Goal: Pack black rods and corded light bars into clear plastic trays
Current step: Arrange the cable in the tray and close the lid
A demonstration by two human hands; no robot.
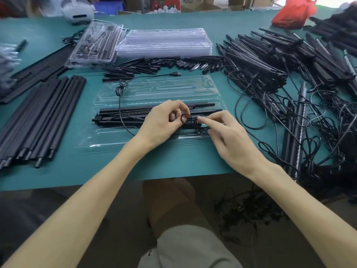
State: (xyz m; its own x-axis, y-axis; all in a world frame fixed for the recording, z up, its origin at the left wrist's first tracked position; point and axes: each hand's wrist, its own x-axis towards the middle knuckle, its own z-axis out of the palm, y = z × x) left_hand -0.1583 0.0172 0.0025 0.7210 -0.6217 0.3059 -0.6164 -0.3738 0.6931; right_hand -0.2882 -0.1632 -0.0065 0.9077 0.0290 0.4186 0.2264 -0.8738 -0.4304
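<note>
Presently the cord [190,120] of a light bar [123,113] is being gathered into a small coil above the tray [108,136], which lies on the table [173,167] just before the person. The coil is pinched by the curled fingers of the left hand [164,120]. The forefinger of the right hand [229,140] is laid on the coil, but whether its thumb and other fingers grasp the cord below cannot be told. Rods [154,106] and the light bar are already laid in the middle channels of the tray, so the step is judged to be the tidying of the cord, and the packing of this tray seems about half done. For the next move the coil should be held tight and pressed into a free pocket. The long loose part, which runs over the far side of the tray to the plug [176,74], must also be drawn in. Much is hard to make out. The tray is clear, so its pockets are seen only as faint lines. The black pieces in it are not easily told apart, and their middle is covered by the hands. The heap [270,64] of bars and cords at the right is tangled and cut off by the frame edge
</note>
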